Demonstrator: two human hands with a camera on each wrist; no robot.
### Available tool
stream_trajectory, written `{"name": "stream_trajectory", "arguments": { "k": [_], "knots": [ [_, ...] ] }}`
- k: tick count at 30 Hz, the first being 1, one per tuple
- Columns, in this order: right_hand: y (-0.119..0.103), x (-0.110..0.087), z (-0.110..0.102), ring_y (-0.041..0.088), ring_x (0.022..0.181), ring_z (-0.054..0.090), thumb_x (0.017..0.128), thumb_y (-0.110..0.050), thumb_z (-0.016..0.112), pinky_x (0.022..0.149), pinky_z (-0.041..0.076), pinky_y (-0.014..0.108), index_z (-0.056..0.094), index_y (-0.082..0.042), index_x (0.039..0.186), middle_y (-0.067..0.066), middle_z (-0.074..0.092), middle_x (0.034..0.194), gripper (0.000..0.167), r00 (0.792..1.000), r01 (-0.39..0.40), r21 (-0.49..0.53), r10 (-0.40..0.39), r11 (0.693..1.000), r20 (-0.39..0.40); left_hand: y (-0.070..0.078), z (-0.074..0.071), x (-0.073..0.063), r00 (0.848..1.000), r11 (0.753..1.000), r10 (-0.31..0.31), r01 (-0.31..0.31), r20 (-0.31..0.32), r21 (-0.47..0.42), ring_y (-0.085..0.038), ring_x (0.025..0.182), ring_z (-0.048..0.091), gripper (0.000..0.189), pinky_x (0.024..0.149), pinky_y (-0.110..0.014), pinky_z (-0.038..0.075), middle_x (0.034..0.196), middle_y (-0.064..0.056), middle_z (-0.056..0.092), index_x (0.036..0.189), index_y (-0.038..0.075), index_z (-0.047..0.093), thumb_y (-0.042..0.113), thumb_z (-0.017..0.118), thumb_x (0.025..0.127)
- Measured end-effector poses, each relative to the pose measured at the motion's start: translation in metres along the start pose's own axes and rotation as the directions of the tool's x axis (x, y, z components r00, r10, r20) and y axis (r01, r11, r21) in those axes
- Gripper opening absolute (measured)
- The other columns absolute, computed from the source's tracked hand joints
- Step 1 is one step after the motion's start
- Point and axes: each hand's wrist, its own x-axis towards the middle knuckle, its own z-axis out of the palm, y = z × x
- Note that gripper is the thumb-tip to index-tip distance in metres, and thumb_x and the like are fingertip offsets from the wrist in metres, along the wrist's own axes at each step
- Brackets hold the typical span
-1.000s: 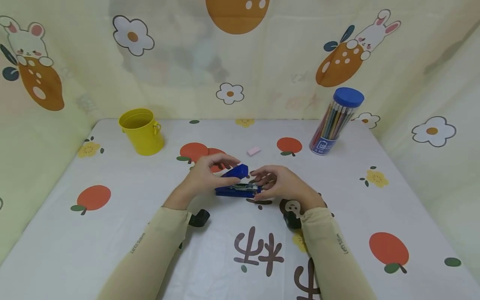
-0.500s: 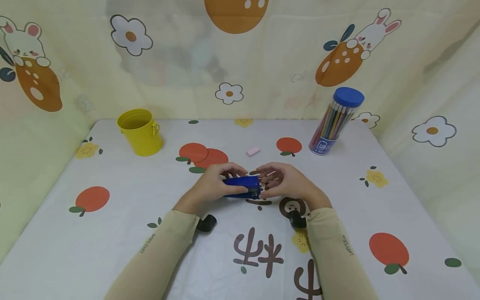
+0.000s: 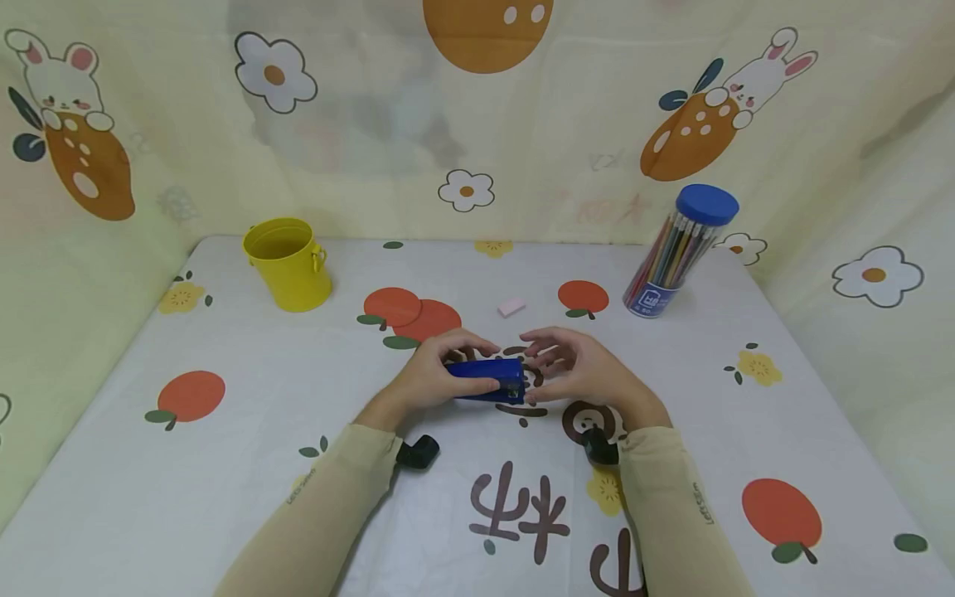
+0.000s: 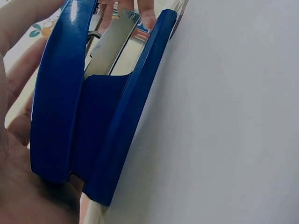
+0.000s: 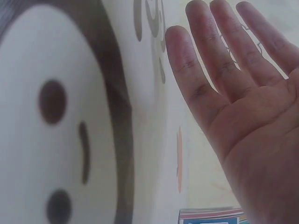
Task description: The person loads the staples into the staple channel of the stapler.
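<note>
A blue stapler [image 3: 488,379] lies on the white printed tablecloth in the middle of the head view. My left hand [image 3: 438,371] grips it from the left, thumb along the near side and fingers over the far side. In the left wrist view, the stapler [image 4: 58,98] shows its metal magazine [image 4: 112,44] between the blue top and the base. Just beyond its right end, my right hand [image 3: 578,366] is held with fingers extended and nothing in it. The right wrist view shows that palm [image 5: 257,126] and its spread fingers.
Behind the hands lies a small pink eraser [image 3: 511,308]. A yellow bucket [image 3: 293,274] stands at the back left. At the back right is a clear tub of pencils [image 3: 667,257] with a blue lid. A printed curtain [image 3: 373,124] hangs behind the table.
The stapler's raised top has come down over the magazine under my left hand. My right hand has stayed beside the right end, with its fingers drawn slightly back from it.
</note>
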Motion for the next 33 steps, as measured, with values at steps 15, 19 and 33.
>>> {"name": "stream_trajectory", "arguments": {
  "k": [15, 19, 33],
  "knots": [
    [0.004, -0.001, -0.003, 0.03, 0.112, 0.062, 0.073, -0.019, 0.093, 0.097, 0.051, 0.048, 0.051, -0.007, 0.144, 0.014, 0.061, 0.127, 0.084, 0.999, 0.055, 0.009, -0.054, 0.998, -0.004, 0.001, 0.005, 0.003, 0.999, 0.999, 0.044, -0.043, -0.032, 0.022, -0.017, 0.106, 0.06, 0.029, 0.091, -0.04, 0.052, 0.11, 0.006, 0.068, 0.113, 0.019, 0.077, 0.023, 0.084, 0.085],
    [0.001, -0.001, -0.005, 0.029, 0.114, 0.061, 0.072, -0.024, 0.094, 0.098, 0.05, 0.049, 0.052, -0.011, 0.144, 0.012, 0.06, 0.129, 0.085, 1.0, 0.029, -0.01, -0.029, 1.0, -0.004, 0.001, 0.006, 0.005, 0.998, 0.998, 0.052, -0.051, -0.034, 0.026, -0.017, 0.105, 0.061, 0.03, 0.09, -0.039, 0.052, 0.11, 0.006, 0.068, 0.114, 0.016, 0.077, 0.023, 0.084, 0.085],
    [0.001, -0.002, -0.002, 0.03, 0.116, 0.059, 0.073, -0.019, 0.093, 0.099, 0.049, 0.05, 0.052, -0.012, 0.144, 0.01, 0.06, 0.129, 0.082, 1.0, -0.014, -0.013, 0.014, 1.0, 0.002, -0.001, 0.007, 0.002, 0.999, 0.998, 0.031, -0.03, -0.034, 0.053, -0.017, 0.106, 0.061, 0.028, 0.092, -0.038, 0.052, 0.109, 0.005, 0.067, 0.113, 0.019, 0.078, 0.023, 0.083, 0.086]
  ]
}}
